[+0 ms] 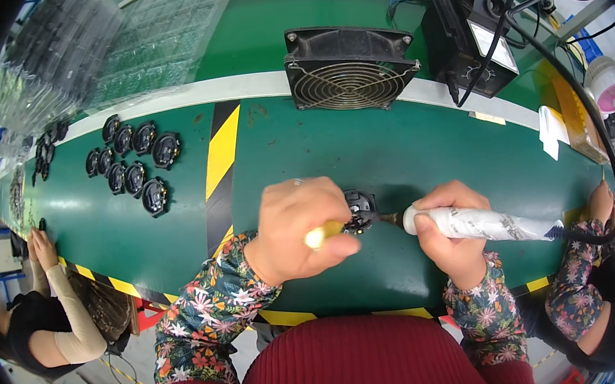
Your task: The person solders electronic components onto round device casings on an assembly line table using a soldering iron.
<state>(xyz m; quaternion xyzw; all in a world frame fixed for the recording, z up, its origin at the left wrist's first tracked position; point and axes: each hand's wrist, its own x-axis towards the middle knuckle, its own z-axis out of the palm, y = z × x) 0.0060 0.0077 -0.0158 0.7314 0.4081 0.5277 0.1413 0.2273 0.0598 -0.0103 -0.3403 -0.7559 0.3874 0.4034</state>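
Observation:
My right hand (450, 230) is closed round the white-wrapped handle of a soldering iron (487, 223), whose tip points left. That tip reaches the edge of a round black housing (359, 209) with small parts inside, lying on the green bench. Beside the housing, my left hand (302, 227) is closed, thumb and forefinger pinching a yellow tool (323, 233). I see the tool almost end-on, so its kind is unclear. My left fingers hide part of the housing's left side, and I cannot tell whether they touch it.
Several similar black housings (136, 178) lie at the left, past a yellow-black striped tape (223, 156). Behind stand a fan (352, 73) and a black control box (467, 48). The iron's black cord (609, 150) loops at right. Co-workers' hands (42, 249) rest at both bench ends.

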